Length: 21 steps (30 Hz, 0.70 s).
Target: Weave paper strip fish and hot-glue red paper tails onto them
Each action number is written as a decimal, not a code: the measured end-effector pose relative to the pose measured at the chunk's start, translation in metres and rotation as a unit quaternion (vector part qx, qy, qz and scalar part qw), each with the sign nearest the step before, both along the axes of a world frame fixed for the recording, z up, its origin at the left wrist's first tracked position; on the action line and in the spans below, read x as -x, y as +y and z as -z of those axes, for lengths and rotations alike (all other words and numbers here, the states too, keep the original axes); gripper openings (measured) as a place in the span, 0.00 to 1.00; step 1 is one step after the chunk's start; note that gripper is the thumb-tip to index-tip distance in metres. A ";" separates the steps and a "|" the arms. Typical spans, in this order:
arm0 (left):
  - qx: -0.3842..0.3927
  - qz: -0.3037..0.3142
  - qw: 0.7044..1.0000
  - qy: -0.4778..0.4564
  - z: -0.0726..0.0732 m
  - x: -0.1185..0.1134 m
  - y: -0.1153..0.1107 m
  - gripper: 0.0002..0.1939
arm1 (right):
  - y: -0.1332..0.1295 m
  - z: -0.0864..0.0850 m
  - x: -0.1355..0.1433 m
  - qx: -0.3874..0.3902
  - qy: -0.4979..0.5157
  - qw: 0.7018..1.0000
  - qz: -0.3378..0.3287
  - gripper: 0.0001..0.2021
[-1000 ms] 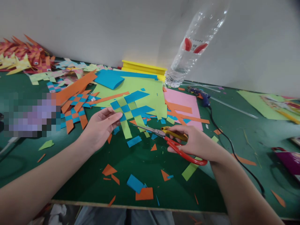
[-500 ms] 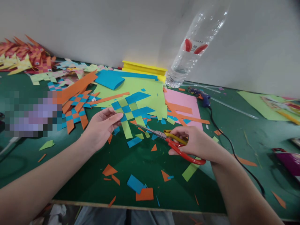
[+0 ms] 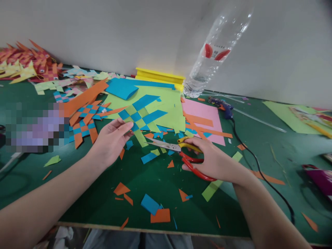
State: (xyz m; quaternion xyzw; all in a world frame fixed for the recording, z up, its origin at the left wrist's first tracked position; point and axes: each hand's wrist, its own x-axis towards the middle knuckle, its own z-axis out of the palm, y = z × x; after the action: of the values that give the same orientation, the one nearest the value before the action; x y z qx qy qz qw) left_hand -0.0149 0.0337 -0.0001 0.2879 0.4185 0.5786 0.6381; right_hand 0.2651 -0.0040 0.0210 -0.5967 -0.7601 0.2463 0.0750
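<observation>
Between the thumb and fingers of my left hand (image 3: 111,140) is a woven paper fish (image 3: 140,117) of blue and light green strips, its loose ends pointing right and downward. My right hand (image 3: 211,155) grips a pair of scissors (image 3: 176,147) with one red and one yellow handle. The blades are parted and point left, close to the lower green strip of the woven paper; whether they touch it I cannot tell. Under the woven piece lie a light green sheet (image 3: 171,103) and small blue, green and orange scraps.
A clear plastic bottle (image 3: 215,52) leans at the back wall. A blue glue gun (image 3: 225,108) with a black cord lies right of a pink sheet (image 3: 204,110). Orange-blue woven pieces (image 3: 84,128) and finished red paper fish (image 3: 38,64) lie left. Paper scraps litter the green table (image 3: 103,193).
The scissors have opened wider and moved slightly left with my right hand. My left hand has tilted the woven paper, raising its blue strips and shifting them a little left.
</observation>
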 end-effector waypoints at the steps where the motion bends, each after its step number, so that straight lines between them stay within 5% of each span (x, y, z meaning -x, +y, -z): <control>1: 0.001 0.000 1.000 -0.001 0.000 -0.001 0.000 0.12 | 0.000 0.000 0.001 -0.004 -0.006 1.000 -0.005 0.34; 21: -0.013 0.062 0.997 -0.039 0.010 -0.009 -0.003 0.12 | -0.003 0.001 0.010 -0.009 0.037 0.999 -0.016 0.27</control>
State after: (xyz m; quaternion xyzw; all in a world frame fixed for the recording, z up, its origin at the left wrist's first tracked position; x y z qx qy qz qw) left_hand -0.0063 0.0309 -0.0097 0.2992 0.3672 0.5542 0.6845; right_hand 0.2554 -0.0068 0.0202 -0.5740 -0.7685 0.2626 0.1045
